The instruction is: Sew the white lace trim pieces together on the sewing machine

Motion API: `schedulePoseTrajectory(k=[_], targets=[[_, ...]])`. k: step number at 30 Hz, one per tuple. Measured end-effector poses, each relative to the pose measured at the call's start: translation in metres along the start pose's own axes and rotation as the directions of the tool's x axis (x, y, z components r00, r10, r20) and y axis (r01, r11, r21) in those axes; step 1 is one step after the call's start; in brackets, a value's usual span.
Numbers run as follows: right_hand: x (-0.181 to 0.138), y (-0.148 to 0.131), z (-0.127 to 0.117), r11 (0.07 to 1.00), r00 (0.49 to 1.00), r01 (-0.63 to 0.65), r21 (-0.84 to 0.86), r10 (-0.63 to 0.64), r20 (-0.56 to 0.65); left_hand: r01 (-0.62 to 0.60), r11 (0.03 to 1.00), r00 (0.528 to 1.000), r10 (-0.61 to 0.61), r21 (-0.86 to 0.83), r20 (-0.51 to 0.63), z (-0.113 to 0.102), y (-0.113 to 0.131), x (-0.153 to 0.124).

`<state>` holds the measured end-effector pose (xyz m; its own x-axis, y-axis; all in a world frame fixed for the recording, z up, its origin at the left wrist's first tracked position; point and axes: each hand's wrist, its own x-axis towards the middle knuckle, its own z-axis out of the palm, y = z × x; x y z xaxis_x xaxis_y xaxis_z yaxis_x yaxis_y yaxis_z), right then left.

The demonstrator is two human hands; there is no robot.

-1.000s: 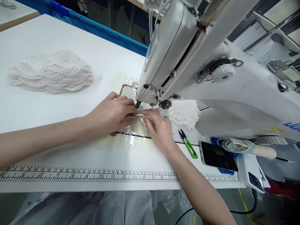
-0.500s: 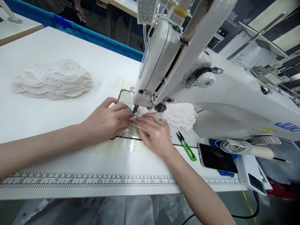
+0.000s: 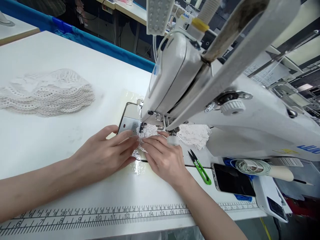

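A piece of white lace (image 3: 149, 130) lies under the needle area of a white sewing machine (image 3: 172, 66). My left hand (image 3: 110, 150) is at its left edge, fingers stretched out and fingertips touching it, the thumb apart below. My right hand (image 3: 165, 156) rests palm down on the lace, fingers lying flat and pointing left. Its fingers cover part of the lace. Beneath the machine arm, more white lace (image 3: 195, 135) spreads to the right. A stack of scalloped lace pieces (image 3: 47, 95) sits on the table at the left.
Green thread snips (image 3: 201, 168) lie right of my right hand, beside a black phone (image 3: 232, 178). A coil of pale cord (image 3: 252, 166) and a white device (image 3: 268, 196) stand farther right. A printed ruler (image 3: 125, 215) runs along the table's front edge. Blue cloth (image 3: 100, 48) borders the back.
The view has shifted and turned slightly. My left hand has drawn back a little to the left with its fingers straighter, and more lace shows at the needle. My right hand stays on the lace.
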<state>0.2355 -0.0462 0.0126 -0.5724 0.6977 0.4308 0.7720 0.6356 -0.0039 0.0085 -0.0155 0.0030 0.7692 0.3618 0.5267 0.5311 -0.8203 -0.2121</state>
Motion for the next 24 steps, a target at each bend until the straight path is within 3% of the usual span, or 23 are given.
schedulePoseTrajectory(k=[11,17,24], targets=[[0.0007,0.0028,0.0055,0.997,0.999,-0.032,-0.069,0.034,0.017,0.005,1.000,1.000,-0.005,-0.010,0.006,0.0046,-0.0094,0.0026],[0.0007,0.0013,0.0055,0.997,0.999,0.011,-0.071,-0.014,-0.045,0.041,0.999,0.999,-0.042,-0.030,-0.008,0.0043,-0.0083,0.0017],[-0.0001,0.0013,0.0039,0.997,0.999,0.008,-0.082,-0.011,-0.035,0.058,0.997,0.998,-0.058,-0.043,-0.002,0.0029,-0.0092,0.0035]])
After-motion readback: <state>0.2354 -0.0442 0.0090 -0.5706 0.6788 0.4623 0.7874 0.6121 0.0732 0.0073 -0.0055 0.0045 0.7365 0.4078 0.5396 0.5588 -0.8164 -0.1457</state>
